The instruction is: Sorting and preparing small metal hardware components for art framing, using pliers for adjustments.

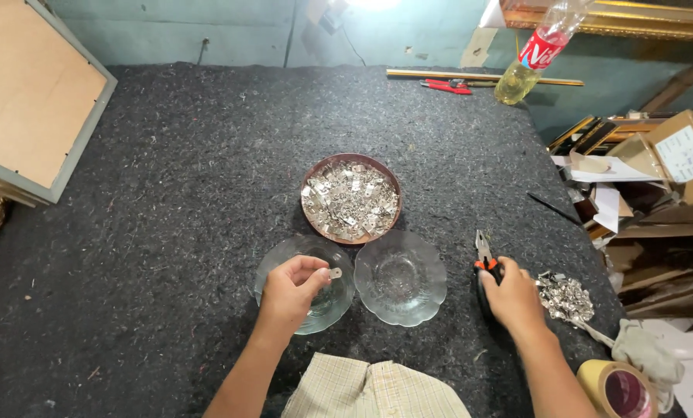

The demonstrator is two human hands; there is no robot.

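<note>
Left hand (291,290) was positioned over the left glass bowl (332,306), fingers pinched on a small metal clip (335,272) held just above the bowl's interior. Right hand (511,298) rested on the dark felt table (168,232), fingers clenched around the handles of a pair of pliers (483,255) with orange grips; the pliers' nose pointed away from the person. A second glass bowl (400,277) stood just beside the first, touching or nearly touching it. Behind both bowls sat a round brown tin (310,175) heaped with metal clips. A loose pile of clips (565,297) lay just right of the right hand. A roll of tape (616,388) sat at the table's near right corner. A plastic bottle (532,62) of yellowish liquid leaned at the far edge.
</note>
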